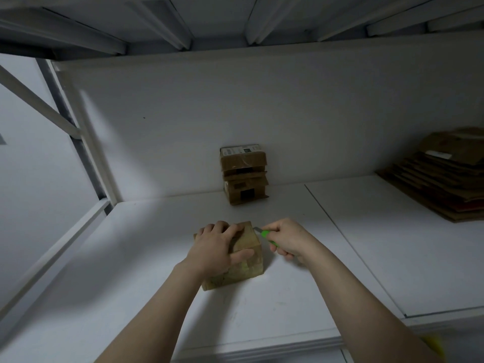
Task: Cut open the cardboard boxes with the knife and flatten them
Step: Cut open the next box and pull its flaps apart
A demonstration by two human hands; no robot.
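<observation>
At lower centre of the frame, on the white counter (366, 258): spotted one small cardboard box (251, 265), upright, taped shut. Gripped from above by the left hand (217, 247), fingers curled over the far top edge, thumb pressed against the near side. Found the right hand (286, 239) just beside the box's upper right corner, clenched round a green knife (265, 233). Blade tip at that corner; touching or not, couldn't tell. Further back at centre, against the white wall: noted a stack of boxes (243, 176), not flattened. At the right edge of the frame: logged a pile of flattened cardboard (445, 179) on the same counter, well apart from both hands. Along the top of the frame: slatted shelf underside (235, 19).
</observation>
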